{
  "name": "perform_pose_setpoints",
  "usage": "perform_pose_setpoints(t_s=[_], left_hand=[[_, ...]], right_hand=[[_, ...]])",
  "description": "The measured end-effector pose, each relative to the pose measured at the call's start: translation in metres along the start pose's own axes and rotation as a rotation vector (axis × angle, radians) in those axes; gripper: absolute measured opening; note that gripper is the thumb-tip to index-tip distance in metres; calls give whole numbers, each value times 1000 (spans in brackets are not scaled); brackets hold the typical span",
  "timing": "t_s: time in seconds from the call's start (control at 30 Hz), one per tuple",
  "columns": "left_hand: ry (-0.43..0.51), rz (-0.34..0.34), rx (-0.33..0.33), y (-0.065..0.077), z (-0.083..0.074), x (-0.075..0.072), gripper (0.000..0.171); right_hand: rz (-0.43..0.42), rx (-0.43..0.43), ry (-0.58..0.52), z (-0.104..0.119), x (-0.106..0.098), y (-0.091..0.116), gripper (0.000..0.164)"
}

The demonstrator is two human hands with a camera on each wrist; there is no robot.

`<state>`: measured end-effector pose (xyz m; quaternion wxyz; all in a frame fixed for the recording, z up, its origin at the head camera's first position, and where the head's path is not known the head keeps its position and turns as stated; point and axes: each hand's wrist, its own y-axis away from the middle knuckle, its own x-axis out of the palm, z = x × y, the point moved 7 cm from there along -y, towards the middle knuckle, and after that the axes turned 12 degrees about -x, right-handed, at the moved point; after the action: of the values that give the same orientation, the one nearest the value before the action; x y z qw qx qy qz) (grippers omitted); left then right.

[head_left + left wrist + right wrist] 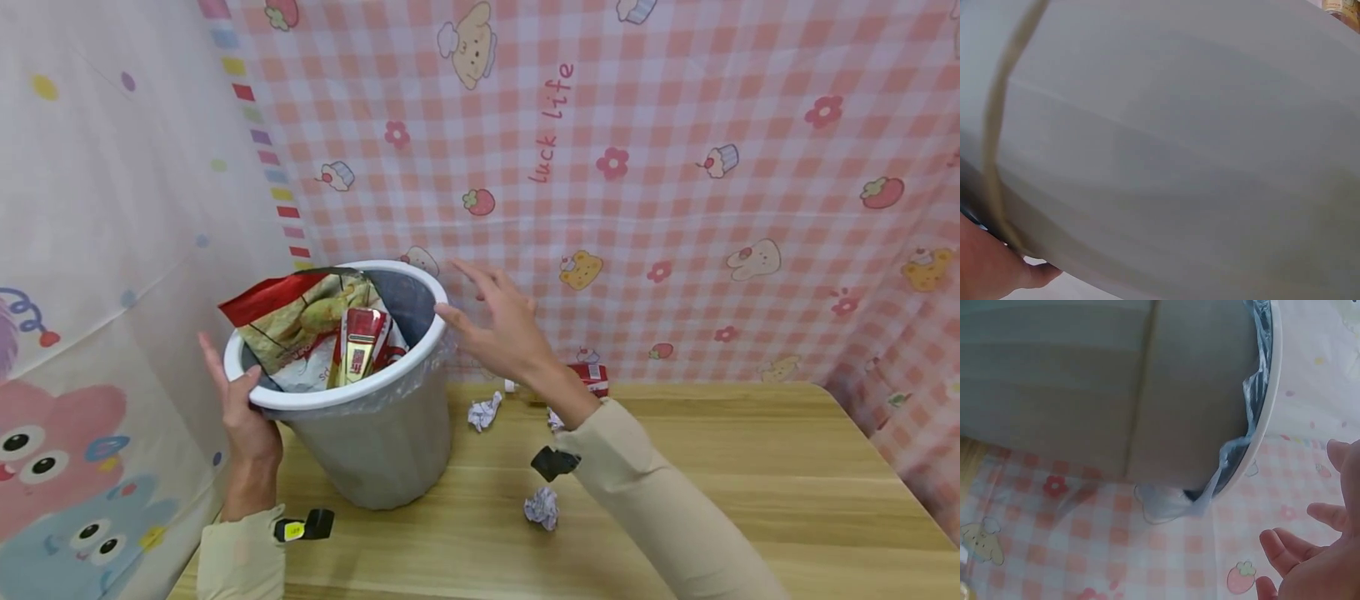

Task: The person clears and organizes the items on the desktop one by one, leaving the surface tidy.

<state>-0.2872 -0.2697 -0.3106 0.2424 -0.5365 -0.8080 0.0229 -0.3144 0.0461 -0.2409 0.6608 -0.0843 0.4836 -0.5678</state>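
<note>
A grey waste bin (375, 450) with a white rim (337, 396) and a clear plastic liner (1249, 406) stands at the left of the table. In it are a red-and-green snack bag (300, 317) and a red-and-gold carton (363, 346). My left hand (251, 425) is at the near left of the rim, thumb against it and fingers extended upward outside. On the other side, my right hand (506, 325) has its fingers spread beside the rim; the right wrist view shows a gap between them and the bin.
Crumpled paper balls (542, 508) lie on the wooden table (712, 483), another paper ball (484, 412) near the back. A red box (592, 377) sits at the back edge, partly behind my right forearm. Patterned cloth (675, 208) hangs behind and at the sides.
</note>
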Motion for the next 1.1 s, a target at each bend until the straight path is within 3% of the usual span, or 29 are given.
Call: perform_pose_setpoints(t_s=[0.37, 1.1], left_hand=[[2, -11, -3, 0, 1, -1, 79], [23, 4, 17, 0, 0, 2, 79]], right_hand=[[109, 53, -26, -26, -8, 29, 62], [199, 178, -114, -79, -3, 100, 57]])
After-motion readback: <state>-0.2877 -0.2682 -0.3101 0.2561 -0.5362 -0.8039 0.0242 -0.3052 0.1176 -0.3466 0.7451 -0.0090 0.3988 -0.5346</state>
